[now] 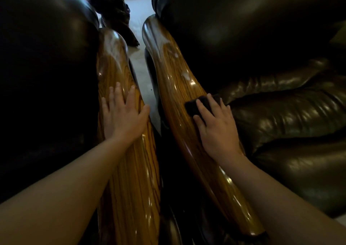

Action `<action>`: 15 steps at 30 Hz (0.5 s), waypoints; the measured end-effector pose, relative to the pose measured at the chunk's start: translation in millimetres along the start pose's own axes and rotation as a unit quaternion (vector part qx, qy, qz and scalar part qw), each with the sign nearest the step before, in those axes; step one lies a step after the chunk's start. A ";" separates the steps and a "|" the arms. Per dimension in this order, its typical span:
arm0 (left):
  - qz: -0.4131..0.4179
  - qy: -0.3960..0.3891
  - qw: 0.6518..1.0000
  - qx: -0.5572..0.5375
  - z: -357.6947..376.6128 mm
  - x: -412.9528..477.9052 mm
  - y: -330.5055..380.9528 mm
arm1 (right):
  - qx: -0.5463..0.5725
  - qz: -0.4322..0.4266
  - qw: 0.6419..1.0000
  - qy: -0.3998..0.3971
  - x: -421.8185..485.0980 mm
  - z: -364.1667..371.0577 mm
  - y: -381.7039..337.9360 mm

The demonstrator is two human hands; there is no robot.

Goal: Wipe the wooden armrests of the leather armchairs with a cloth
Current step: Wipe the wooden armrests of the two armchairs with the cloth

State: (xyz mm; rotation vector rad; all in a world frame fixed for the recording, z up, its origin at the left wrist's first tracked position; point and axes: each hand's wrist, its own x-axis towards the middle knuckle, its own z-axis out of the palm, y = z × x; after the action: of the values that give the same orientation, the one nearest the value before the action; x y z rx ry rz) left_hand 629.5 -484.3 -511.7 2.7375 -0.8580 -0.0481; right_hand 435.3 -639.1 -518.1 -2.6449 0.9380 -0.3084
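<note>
Leather, dark brown and glossy, fills both sides of the view: the right-hand dark leather armchair (280, 113) shows a puffed, creased seat cushion and a rounded back, while the left-hand dark leather armchair (43, 67) is mostly in shadow. Between them a strip of pale floor (139, 61) shows, with a dark carved wooden object (116, 11) standing on it at the far end.

Two glossy, golden-brown wooden armrests with dark grain lines run side by side, close but apart. The left wooden armrest (131, 179) belongs to the shadowed chair; the right wooden armrest (174, 72) curves along the creased cushion and carries pale smears near its far end.

The left hand (123, 117) lies flat on the left armrest, palm down, fingers loosely spread and empty, thumb hooked over the inner edge. The right hand (215, 128) presses on the right armrest, fingers slightly apart and laid over a small dark cloth (194, 104), pinning it against the wood just beside the cushion. The cloth pokes out ahead of the fingertips and beside the thumb. Both forearms are bare.
</note>
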 end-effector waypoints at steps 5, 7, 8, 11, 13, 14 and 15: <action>0.007 0.026 1.000 -0.003 -0.9 -2.6 1.0 | -0.024 -0.119 0.991 -0.054 -26.4 -3.9 8.4; 0.008 0.034 0.999 -0.006 -0.7 -2.4 2.1 | 0.017 -0.050 0.998 -0.031 -8.6 -6.8 8.9; 0.009 0.036 0.999 -0.011 0.2 -2.8 2.8 | 0.049 0.001 0.999 -0.015 5.0 -7.5 3.5; 0.007 0.042 0.999 -0.013 3.6 -3.4 -0.7 | 0.127 0.091 0.987 0.023 49.2 -4.6 -19.7; 0.006 0.045 0.999 -0.012 4.5 -3.1 -2.8 | 0.143 0.100 0.984 0.032 72.9 -1.4 -31.4; 0.006 0.046 0.999 -0.011 4.9 -3.1 -3.1 | 0.139 0.093 0.986 0.028 80.0 -0.4 -35.4; 0.006 0.047 0.999 -0.011 5.2 -3.4 -3.1 | 0.128 0.078 0.989 0.022 82.8 -0.2 -37.7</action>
State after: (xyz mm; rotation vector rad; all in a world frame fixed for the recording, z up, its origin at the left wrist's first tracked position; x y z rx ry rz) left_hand 627.8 -481.3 -517.7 2.6897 -0.8426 0.0733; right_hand 519.8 -664.6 -496.3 -2.3271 1.0365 -0.4202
